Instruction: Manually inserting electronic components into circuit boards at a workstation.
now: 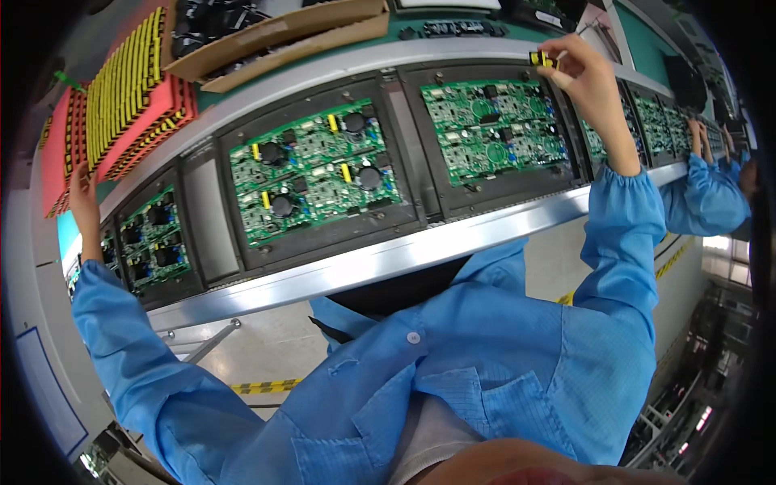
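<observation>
Your right hand [584, 81] pinches a small yellow-and-black part [541, 60] above the far edge of the desk [364, 260]; your left hand [83, 200] is at the pink trays [149, 135] farther left along that edge, its grip impossible to tell. Framed green circuit boards [311, 174] lie between the desk's long edges.

Showing smooth, glossy metal along the rail [356, 263], reflecting light in a broad streak. Presenting matt, plastic-looking surfaces in the black frame [275, 118] and rough, bumpy relief over the circuit board [314, 173]. Exhibiting dull, matt cardboard in the box [283, 47] and matt, foam-like material in the pink trays [55, 158]. Displaying creased, faintly shiny cloth in the smock [517, 339], smooth plastic in the button [413, 338].
</observation>
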`<state>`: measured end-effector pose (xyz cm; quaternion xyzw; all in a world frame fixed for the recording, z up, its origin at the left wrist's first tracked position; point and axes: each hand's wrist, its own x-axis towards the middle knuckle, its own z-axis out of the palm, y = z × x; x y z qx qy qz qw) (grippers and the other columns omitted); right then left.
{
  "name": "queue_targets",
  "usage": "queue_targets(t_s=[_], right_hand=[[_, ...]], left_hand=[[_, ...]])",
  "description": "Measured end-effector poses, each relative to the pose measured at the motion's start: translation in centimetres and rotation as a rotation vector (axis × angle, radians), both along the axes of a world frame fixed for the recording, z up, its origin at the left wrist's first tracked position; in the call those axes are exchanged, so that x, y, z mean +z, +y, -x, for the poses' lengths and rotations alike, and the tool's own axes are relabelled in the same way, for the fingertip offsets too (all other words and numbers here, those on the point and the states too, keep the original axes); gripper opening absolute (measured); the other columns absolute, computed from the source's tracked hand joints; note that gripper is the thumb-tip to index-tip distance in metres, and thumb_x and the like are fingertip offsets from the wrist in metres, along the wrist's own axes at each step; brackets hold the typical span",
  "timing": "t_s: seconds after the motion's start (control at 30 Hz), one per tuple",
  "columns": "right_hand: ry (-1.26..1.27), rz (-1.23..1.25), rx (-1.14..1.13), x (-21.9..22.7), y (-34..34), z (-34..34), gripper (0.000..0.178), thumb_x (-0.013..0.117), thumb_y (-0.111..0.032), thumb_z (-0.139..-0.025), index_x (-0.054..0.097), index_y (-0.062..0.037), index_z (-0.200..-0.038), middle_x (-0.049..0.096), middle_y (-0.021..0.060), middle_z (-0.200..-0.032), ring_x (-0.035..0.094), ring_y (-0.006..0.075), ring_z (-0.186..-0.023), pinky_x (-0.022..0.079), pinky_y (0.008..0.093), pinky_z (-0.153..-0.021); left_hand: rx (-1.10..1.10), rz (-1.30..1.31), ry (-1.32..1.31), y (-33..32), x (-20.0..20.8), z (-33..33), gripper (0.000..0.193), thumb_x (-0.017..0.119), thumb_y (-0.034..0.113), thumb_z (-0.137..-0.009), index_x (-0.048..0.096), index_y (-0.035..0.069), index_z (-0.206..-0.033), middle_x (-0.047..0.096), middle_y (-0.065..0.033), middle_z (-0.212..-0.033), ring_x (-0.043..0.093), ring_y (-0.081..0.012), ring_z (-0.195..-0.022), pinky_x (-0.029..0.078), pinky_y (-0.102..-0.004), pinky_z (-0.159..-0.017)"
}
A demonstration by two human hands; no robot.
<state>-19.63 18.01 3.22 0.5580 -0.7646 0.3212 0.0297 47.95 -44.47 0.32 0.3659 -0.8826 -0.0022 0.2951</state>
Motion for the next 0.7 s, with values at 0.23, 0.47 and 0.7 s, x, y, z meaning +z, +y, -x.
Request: queue_targets(t_s=[0.23,0.47,0.7], right_hand=[[0.082,-0.09,0.029,-5.0,2.4,0.9,0.031,0.08,-0.002,-0.083,0.071,-0.0025,-0.113,0.06,0.0031,-0.092,0.052,0.0111,-0.069,0.046,0.0267,-0.066],[0.145,-0.091,0.024,-6.7,1.8,0.8,0.029,0.08,-0.004,-0.084,0.072,-0.0056,-0.112,0.059,0.0021,-0.095,0.053,0.0134,-0.069,0.048,0.0296,-0.066],[0.088,-0.148,-0.062,-6.3,2.2,0.2,0.029,0.081,-0.006,-0.083,0.075,-0.0072,-0.112,0.059,0.0019,-0.095,0.055,0.0125,-0.07,0.049,0.0295,-0.067]], left_hand=[[0.025,-0.001,-0.073,-2.1,-1.3,-1.8,0.039,0.066,0.019,-0.103,0.059,0.006,-0.14,0.068,-0.0097,-0.129,0.065,-0.0187,-0.107,0.054,-0.0335,-0.092],[-0.095,-0.027,-0.217,-6.5,0.7,-4.3,0.053,0.065,0.015,-0.103,0.046,0.009,-0.152,0.064,-0.008,-0.133,0.065,-0.018,-0.107,0.053,-0.0322,-0.091],[-0.022,-0.088,-0.15,-1.7,-0.1,-0.7,0.045,0.068,0.016,-0.102,0.056,0.008,-0.145,0.068,-0.0055,-0.121,0.062,-0.0141,-0.1,0.053,-0.0284,-0.091]])
